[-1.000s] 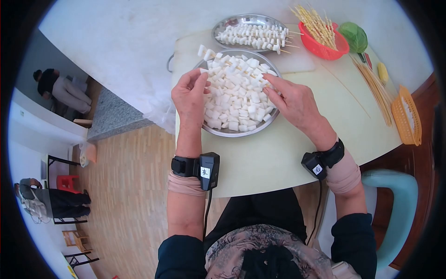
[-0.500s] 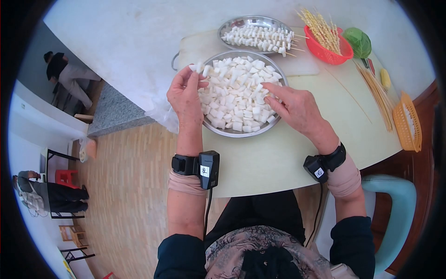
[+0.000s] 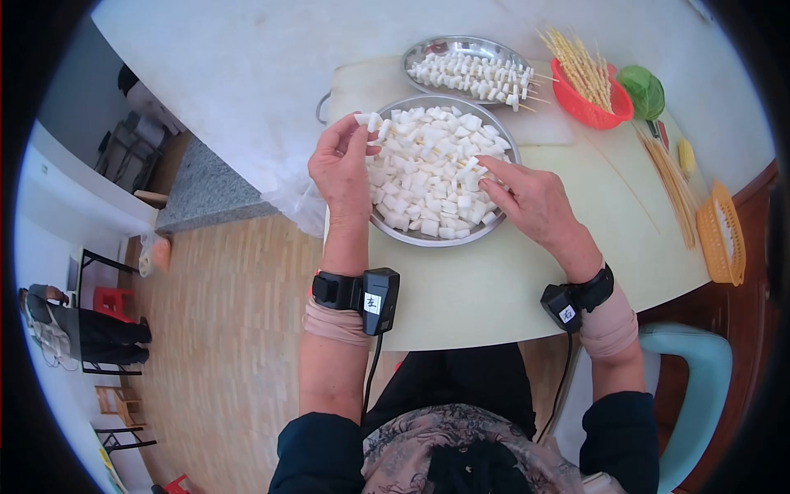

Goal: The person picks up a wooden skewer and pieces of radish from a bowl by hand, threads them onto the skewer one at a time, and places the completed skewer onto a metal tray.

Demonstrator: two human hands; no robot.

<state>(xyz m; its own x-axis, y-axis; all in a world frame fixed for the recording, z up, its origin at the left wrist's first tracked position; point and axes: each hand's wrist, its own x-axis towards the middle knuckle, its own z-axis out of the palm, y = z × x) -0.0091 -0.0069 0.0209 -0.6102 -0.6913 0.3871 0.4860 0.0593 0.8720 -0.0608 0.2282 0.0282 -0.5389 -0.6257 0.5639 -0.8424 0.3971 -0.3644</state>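
A round metal bowl (image 3: 420, 241) holds a heap of white cut chunks (image 3: 432, 193), their kind not clear. Over its left rim, my left hand (image 3: 341, 169) pinches a skewer (image 3: 374, 123) that bears a few white pieces; the rest of its stick is hard to make out against the heap. My right hand (image 3: 531, 198) is at the bowl's right side, thumb and forefinger closed on a white piece (image 3: 471, 167). Behind the bowl, an oval metal tray (image 3: 424, 45) carries several loaded skewers (image 3: 481, 76), sticks pointing right.
A red basket (image 3: 588, 111) holding yellowish skewers stands at the back right beside a green cabbage (image 3: 642, 92). Bare sticks (image 3: 668, 181), a corn cob (image 3: 685, 156) and an orange basket (image 3: 720, 235) lie along the right edge. A white cutting board (image 3: 362, 82) sits under the tray.
The view has shifted slightly, so the table things sit lower and further right. Both hands stay at the bowl, the left still with the skewer. The right fingertips remain closed around a white piece.
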